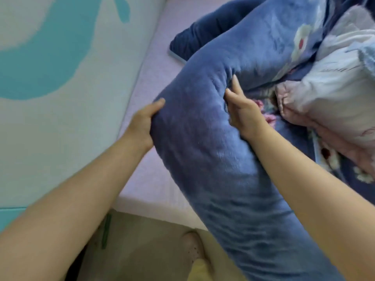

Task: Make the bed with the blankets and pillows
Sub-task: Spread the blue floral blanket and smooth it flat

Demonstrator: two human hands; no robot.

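Head view shows both hands, left hand point(142, 123) and right hand point(242, 112), gripping the bunched blue blanket point(203, 138) over the bed point(154, 78), pillow point(334, 94) seemingly unplaced, bed mostly unmade.

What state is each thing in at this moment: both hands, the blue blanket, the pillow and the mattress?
left hand: grips the blanket's fold from the left side.
right hand: fingers dug into the fold from the right.
blue blanket: bunched, not spread, hanging over the bed's edge.
pillow: crumpled on the blanket heap.
dark blue cushion: lying on the mattress.
mattress: partly uncovered.
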